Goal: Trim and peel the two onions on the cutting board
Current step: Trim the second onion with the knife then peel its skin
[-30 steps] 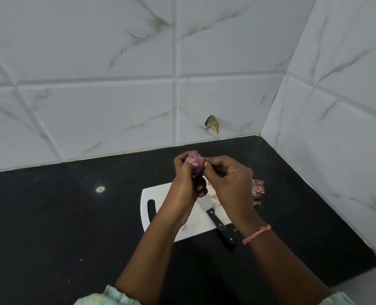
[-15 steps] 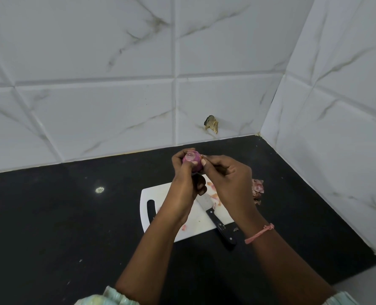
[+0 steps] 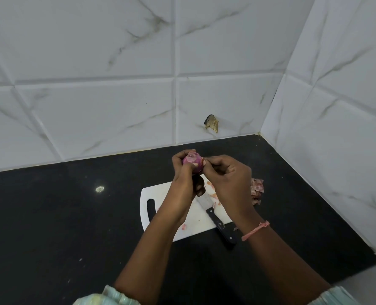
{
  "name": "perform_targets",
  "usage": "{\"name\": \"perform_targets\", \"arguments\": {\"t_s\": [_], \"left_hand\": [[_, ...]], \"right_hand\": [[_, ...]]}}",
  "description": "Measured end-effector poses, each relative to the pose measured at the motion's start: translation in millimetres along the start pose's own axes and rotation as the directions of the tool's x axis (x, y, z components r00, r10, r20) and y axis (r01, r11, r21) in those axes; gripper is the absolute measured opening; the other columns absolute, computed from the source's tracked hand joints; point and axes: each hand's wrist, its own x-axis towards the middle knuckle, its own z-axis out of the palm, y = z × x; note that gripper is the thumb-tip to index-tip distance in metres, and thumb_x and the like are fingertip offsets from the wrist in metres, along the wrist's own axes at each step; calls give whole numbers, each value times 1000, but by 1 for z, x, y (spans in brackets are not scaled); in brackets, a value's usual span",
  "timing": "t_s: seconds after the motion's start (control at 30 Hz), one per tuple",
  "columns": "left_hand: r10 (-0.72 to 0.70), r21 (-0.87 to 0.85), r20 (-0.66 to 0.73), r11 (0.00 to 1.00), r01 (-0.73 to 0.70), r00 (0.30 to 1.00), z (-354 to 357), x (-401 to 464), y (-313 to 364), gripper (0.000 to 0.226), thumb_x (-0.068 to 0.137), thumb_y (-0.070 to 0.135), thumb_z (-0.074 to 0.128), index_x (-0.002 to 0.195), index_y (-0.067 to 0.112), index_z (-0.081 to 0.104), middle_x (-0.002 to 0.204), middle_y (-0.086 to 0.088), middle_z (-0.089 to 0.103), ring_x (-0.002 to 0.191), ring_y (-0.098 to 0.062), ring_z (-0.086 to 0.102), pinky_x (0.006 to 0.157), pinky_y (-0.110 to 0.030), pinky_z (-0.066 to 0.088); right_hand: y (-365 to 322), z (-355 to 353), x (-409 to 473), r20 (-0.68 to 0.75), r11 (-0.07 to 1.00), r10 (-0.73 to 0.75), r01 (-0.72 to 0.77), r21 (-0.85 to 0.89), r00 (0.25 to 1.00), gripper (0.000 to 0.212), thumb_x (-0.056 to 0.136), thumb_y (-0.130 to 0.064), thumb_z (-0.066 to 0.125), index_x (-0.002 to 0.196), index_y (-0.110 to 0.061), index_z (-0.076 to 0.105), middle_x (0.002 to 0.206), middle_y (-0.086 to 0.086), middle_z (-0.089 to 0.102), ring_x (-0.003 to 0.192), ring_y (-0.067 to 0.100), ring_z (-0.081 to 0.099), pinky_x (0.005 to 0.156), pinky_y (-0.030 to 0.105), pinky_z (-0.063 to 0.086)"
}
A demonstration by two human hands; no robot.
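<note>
Black counter (image 3: 50,216), cutting board (image 3: 151,192) half hidden — hands cover onion (image 3: 192,160)

Soft even light, dim black counter (image 3: 50,216), faint glare spot, wide-angle bending at edges, slightly soft focus

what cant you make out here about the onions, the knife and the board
- Second onion: not visible in the head view; whether the hands hide it, I cannot tell.
- Onion: its lower half is covered by the left hand.
- Right hand: whether its fingertips pinch skin is too small to tell.
- Knife: the blade tip is behind the left hand.
- Cutting board: its middle and right part are under both forearms.
- Peel pile: partly behind the right hand.
</note>
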Motion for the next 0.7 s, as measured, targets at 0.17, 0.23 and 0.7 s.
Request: {"name": "perform_targets", "arguments": {"t_s": [0.17,0.23,0.7], "left_hand": [[-2,-37,0,999,2,1000,-2,1,0,22,106,23,37,128,22,41,85,-9,51,55,-10,43,54,-28,38],[7,-20,-9,1000,-7,1000,-2,2,0,21,106,25,38,126,23,41,90,-10,53,58,-11,44,55,-28,40],[16,-10,-17,1000,-16,1000,-1,1,-3,23,105,19,37,127,22,39,91,-10,52,57,-10,42,51,-24,39]], "right_hand": [[0,1,3,9,1000,-11,12,-22,1000,11,86,-10,71,97,-11,74,86,-6,73,81,5,71,72,18,56],[1,2,3,28,1000,21,-21,-2,999,12,86,-12,72,98,-10,73,88,-6,73,82,5,71,74,20,58],[-1,4,-2,-2,999,3,-3,-42,1000,13,88,-11,68,99,-9,74,87,-11,71,83,0,69,73,11,52]]}}
